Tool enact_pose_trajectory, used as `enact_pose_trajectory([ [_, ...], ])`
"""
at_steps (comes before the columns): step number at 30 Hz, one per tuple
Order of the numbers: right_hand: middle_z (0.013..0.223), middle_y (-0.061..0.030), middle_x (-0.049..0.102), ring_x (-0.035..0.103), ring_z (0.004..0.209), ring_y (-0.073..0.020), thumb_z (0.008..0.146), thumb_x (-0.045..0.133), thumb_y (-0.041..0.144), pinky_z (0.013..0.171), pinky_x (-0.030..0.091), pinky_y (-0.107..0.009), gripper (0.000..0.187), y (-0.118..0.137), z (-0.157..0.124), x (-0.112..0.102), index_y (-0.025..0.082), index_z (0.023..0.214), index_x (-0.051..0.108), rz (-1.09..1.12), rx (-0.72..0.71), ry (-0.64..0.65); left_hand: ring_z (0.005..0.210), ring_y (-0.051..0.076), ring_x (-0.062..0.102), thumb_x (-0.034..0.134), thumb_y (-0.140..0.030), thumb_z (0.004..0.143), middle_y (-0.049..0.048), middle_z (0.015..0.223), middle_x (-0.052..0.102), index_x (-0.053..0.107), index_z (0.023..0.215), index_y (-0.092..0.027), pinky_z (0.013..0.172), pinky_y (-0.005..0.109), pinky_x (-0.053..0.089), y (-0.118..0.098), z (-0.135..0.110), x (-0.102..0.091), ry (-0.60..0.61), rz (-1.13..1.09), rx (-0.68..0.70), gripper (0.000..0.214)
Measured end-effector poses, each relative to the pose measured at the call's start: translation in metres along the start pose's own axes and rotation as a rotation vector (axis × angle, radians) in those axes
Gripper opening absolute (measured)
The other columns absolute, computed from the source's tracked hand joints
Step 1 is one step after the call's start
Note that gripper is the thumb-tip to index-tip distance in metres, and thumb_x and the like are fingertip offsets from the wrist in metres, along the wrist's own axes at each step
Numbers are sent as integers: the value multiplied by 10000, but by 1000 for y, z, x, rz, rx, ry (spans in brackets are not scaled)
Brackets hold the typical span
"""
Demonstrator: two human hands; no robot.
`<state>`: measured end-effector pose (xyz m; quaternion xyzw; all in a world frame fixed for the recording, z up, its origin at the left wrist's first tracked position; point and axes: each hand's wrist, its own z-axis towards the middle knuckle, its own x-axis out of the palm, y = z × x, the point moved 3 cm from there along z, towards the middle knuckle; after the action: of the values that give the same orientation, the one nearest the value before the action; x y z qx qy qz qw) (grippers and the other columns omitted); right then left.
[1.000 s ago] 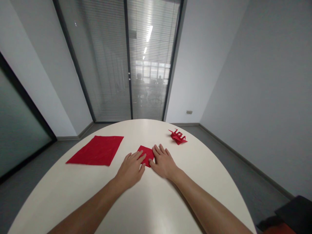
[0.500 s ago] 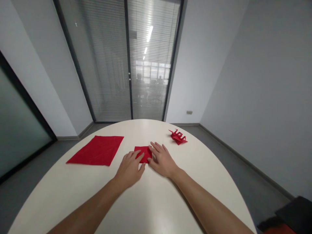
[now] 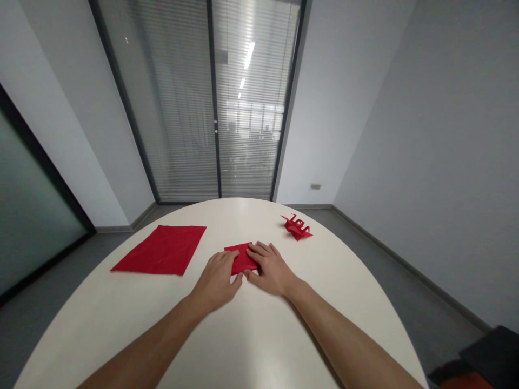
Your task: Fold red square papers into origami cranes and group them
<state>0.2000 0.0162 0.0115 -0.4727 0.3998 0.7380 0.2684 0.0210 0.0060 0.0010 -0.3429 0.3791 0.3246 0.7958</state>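
A small folded piece of red paper lies on the table in front of me, turned slightly. My left hand rests on its left side, fingertips on the paper and the thumb apart near the lower edge. Over the right side lies my right hand, fingers stretched out on top and thumb at the bottom edge. Both hands look open, and they cover the paper's sides.
The round white table carries a large flat red sheet on the left. A folded red paper figure stands at the back right. A dark object is beyond the table's edge at lower right.
The folded paper has turned a little and shifted slightly towards the right. My right fingers have moved further onto it and are closer together. The sheet and the figure stay put.
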Motion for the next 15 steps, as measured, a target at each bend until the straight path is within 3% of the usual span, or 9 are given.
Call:
enact_pose_trajectory([
  [4, 1422, -97, 591, 445, 1380, -314, 862, 678, 366, 1172, 239, -578, 462, 5, 0, -5, 263, 1312, 650, 19, -94, -48, 1140, 299, 611, 619, -230, 847, 142, 1194, 676, 564, 1259, -143, 1040, 467, 474, 0, 0, 0, 27, -27, 0, 424],
  [10, 1173, -65, 734, 574, 1217, -263, 927, 615, 269, 1084, 353, -482, 198, 3, 3, -6, 240, 1085, 731, 24, -143, -132, 1044, 286, 637, 605, -236, 868, 114, 1095, 699, 597, 1165, -170, 976, 467, 497, 0, 1, -1, 11, -55, 31, 304],
  [15, 1074, -56, 754, 617, 1137, -237, 944, 569, 191, 1021, 397, -423, 163, 0, 4, -6, 223, 972, 727, 21, -161, -166, 996, 283, 647, 647, -228, 829, 97, 1045, 710, 625, 1086, -189, 948, 452, 498, -1, 1, -2, 3, -69, 51, 261],
])
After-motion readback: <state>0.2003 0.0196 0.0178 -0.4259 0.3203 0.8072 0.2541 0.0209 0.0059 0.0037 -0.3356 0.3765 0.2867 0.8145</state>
